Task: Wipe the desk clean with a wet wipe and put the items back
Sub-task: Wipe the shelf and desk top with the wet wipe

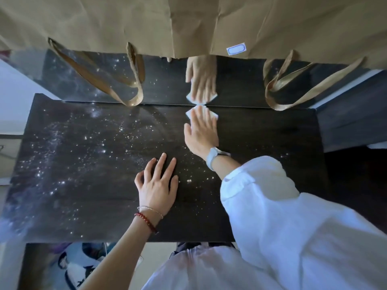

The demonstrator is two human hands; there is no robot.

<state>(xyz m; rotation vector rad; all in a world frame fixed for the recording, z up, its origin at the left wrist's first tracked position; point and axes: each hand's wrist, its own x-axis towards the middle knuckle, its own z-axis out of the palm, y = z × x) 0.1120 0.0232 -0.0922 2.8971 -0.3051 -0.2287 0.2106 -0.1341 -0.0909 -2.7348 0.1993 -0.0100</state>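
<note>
A dark desk top (83, 164) with a starry pattern fills the middle of the view. My right hand (201, 132) lies flat at the desk's far edge, fingers pressing a white wet wipe (191, 113) against the surface; only the wipe's corners show past the fingertips. A mirror at the back repeats the hand and wipe. My left hand (157, 185) rests on the desk nearer me, fingers spread, holding nothing. A white sleeve and a pale watch cover my right forearm.
Brown paper bags (125, 21) hang over the mirror (163, 84) at the back, their handles (134, 80) dangling close to the desk's far edge. A dark shelf (351, 122) stands at the right. Items lie on the floor (83, 264) below the desk's near edge.
</note>
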